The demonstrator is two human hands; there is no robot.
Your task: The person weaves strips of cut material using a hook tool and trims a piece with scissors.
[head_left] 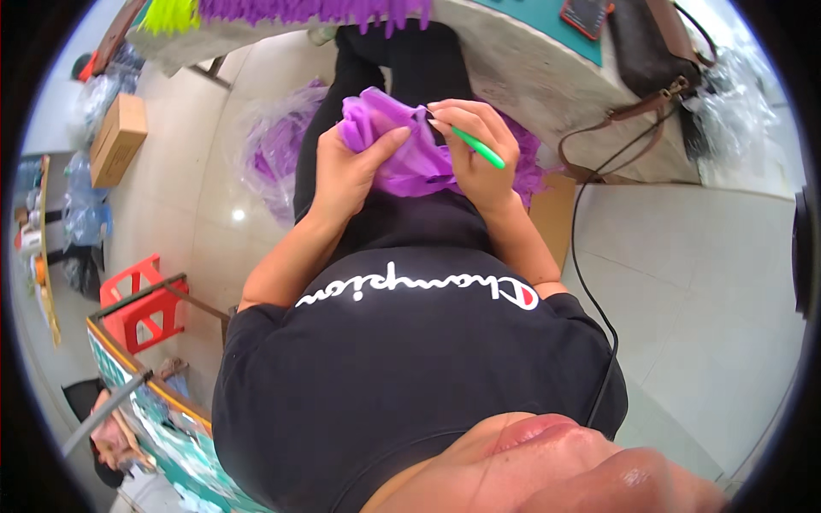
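"Where is the crumpled, sheer purple material (398, 145) held?"

"Over the black trousers (428, 64); it is pinched by the left hand (346, 171), apparently for steadiness. A slim, green-handled tool (481, 149) is gripped pen-like by the right hand (481, 167), probably for control."

"Containers?"

"Left of the trousers, purple pieces (280, 158) are held in a clear plastic bag (253, 154)."

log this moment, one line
left hand: gripping crumpled sheer purple material | right hand: holding slim green-handled tool | tool contact: unclear
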